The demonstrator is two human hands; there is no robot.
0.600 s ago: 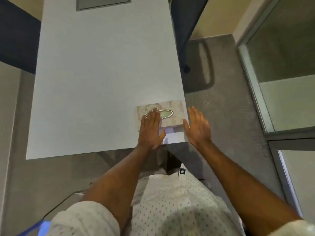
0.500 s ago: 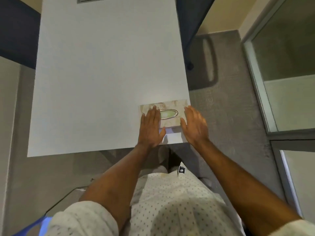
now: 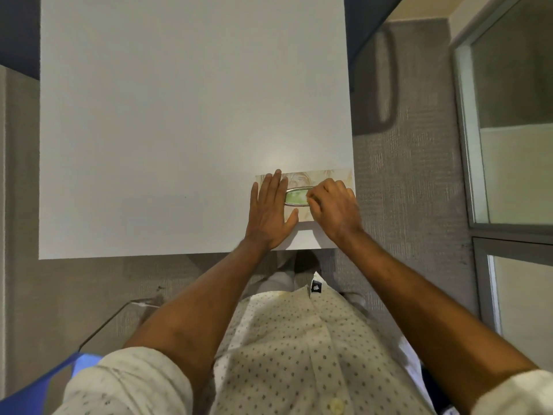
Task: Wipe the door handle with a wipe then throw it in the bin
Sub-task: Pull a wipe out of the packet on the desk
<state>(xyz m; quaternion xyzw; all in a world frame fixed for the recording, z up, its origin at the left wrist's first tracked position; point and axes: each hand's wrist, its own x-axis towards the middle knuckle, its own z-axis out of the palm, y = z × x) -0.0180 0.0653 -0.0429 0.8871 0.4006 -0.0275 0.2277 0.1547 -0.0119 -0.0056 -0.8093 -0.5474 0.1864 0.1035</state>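
Note:
A marbled beige wipe box point(image 3: 326, 176) lies at the near right corner of a white table point(image 3: 179, 130). Its oval metal-rimmed opening point(image 3: 294, 198) shows a pale green wipe inside. My left hand point(image 3: 269, 211) lies flat on the left part of the box, fingers straight and slightly apart. My right hand point(image 3: 335, 208) is curled over the right part, its fingertips pinched on the wipe at the right end of the opening. No door handle or bin is in view.
Grey carpet point(image 3: 404, 190) runs along the table's right side. A metal-framed glass partition point(image 3: 508, 115) stands at the far right. A blue object point(image 3: 39, 381) and a clear curved edge point(image 3: 119, 319) sit low on the left, beside my body.
My right hand has moved from beside the box onto it and curled its fingers into a pinch at the opening. My left hand stays flat on the box.

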